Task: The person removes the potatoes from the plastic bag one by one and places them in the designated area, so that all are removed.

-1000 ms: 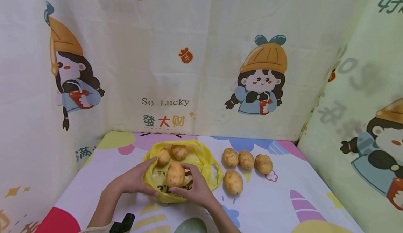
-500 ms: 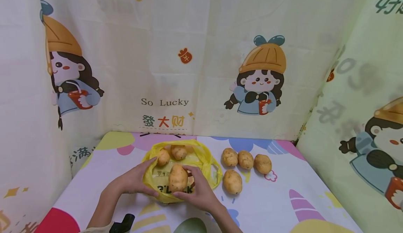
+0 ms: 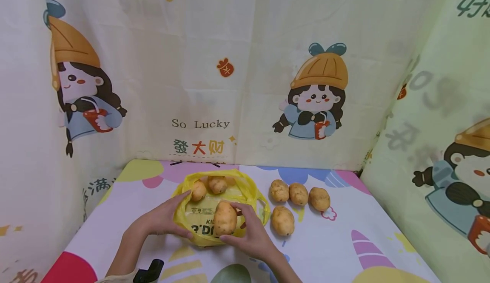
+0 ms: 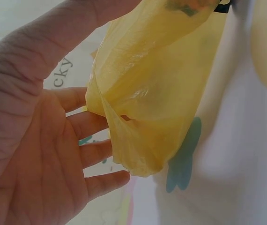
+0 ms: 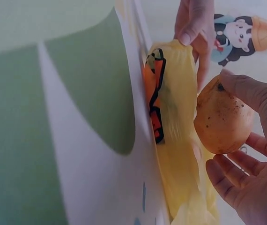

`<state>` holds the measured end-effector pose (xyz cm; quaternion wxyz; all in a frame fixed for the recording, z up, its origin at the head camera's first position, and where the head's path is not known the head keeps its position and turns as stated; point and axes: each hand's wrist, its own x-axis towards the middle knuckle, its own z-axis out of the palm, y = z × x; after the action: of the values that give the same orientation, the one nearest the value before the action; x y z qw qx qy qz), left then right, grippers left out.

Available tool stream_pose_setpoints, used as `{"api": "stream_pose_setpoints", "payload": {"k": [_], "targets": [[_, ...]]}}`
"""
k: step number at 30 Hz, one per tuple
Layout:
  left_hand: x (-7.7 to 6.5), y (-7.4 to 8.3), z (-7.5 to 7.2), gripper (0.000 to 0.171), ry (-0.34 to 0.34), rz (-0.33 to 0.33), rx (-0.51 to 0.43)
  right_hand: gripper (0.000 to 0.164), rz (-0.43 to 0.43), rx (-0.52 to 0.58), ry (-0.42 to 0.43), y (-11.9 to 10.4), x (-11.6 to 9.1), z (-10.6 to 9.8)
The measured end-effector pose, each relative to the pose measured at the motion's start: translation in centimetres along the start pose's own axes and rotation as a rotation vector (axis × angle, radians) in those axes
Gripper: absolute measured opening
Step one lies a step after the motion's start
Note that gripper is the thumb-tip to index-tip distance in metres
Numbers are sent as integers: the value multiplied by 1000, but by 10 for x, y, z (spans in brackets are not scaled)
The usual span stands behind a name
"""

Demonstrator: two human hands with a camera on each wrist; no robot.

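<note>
A yellow plastic bag (image 3: 203,241) lies with its mouth spread on the table, dark lettering showing inside. My left hand (image 3: 164,217) holds its left side; in the left wrist view, spread fingers (image 4: 96,152) reach behind the thin plastic, and in the right wrist view the thumb overlaps the rim. Between thumb and fingers, my right hand (image 3: 249,232) holds a potato (image 3: 225,218) over the bag's mouth, towards its near right side. Further back in the bag are two potatoes, one at the left (image 3: 198,191) and another potato (image 3: 217,184) beside it.
Right of the bag, several potatoes lie on the patterned tablecloth (image 3: 317,244): a back row with a middle potato (image 3: 298,194), and a nearer potato (image 3: 283,221) close to my right hand. Printed cloth walls (image 3: 252,104) rise behind and at both sides.
My right hand has carried the potato rightward and slightly nearer, from the middle of the bag's mouth towards its right side. The left hand and bag have stayed put.
</note>
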<state>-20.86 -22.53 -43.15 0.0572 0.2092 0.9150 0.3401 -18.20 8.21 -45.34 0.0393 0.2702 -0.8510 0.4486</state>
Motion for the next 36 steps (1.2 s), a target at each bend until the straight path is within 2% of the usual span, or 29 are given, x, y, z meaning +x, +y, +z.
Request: {"api": "stream_pose_setpoints", "payload": {"k": [11,36], "targets": [[1,-2,0,126,3,9,17,80,9,-26,20,7,-9,-12],[1,0,2,126,-11,-21,0,82,-5,-75,115,17,-36,-50]]}}
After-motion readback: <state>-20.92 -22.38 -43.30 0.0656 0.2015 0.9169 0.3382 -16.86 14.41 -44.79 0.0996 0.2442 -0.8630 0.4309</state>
